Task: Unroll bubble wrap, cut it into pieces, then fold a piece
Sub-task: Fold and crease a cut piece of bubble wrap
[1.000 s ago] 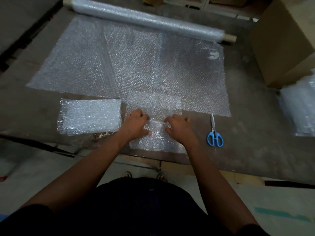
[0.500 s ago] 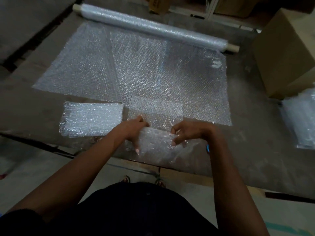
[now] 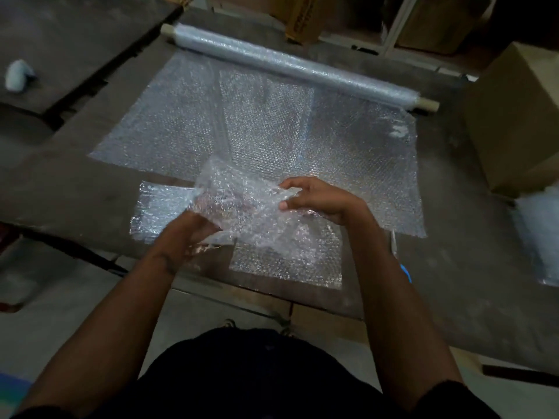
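Held cut bubble wrap piece [image 3: 242, 204] above surface [image 3: 453, 267]. Left hand [image 3: 193, 234] gripped near edge; right hand [image 3: 314, 198] pinched far corner. Judged light, limp, crushable; grip edges.

The dark print on the cardboard box [image 3: 303, 22] far beyond the hands is too blurred to read

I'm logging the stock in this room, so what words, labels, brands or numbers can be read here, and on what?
Nothing can be read for certain.
Small cardboard box beyond the roll: dark print on its side, too blurred to read.
Large cardboard box on the right: no print shows.
Bubble wrap piece held in both hands: no label.
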